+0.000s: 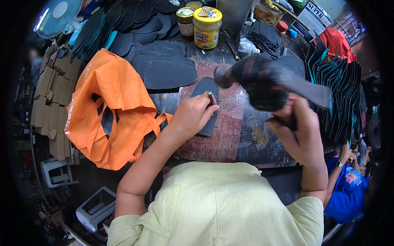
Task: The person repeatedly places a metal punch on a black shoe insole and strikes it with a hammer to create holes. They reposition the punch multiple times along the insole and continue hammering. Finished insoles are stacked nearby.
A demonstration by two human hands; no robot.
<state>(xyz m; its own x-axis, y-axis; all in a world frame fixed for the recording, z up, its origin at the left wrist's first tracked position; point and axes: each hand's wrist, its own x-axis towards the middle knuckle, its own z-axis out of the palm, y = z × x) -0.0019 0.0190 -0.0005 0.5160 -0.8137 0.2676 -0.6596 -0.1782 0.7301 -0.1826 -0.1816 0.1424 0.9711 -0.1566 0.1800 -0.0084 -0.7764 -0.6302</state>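
Note:
My left hand (189, 115) is closed around a short metal punch (210, 97), held roughly upright. Below it lies a dark sole-shaped piece (202, 85) with small marks along its curved edge; the hand rests on and covers part of it. The piece lies on a worn reddish cutting mat (230, 127). Raised to the right of the punch, my right hand (303, 125) grips a hammer (262, 82) whose middle is wrapped in black. Motion blurs the hammer, and its rounded metal face is apart from the punch.
An orange cloth bag (117, 88) lies at the left. Stacked dark cut pieces (166, 74) sit behind the mat, with a yellow-labelled jar (207, 30) beyond. More layered pieces (336, 90) stand at the right, near another person in a blue shirt (349, 192). Grey stools (96, 209) are lower left.

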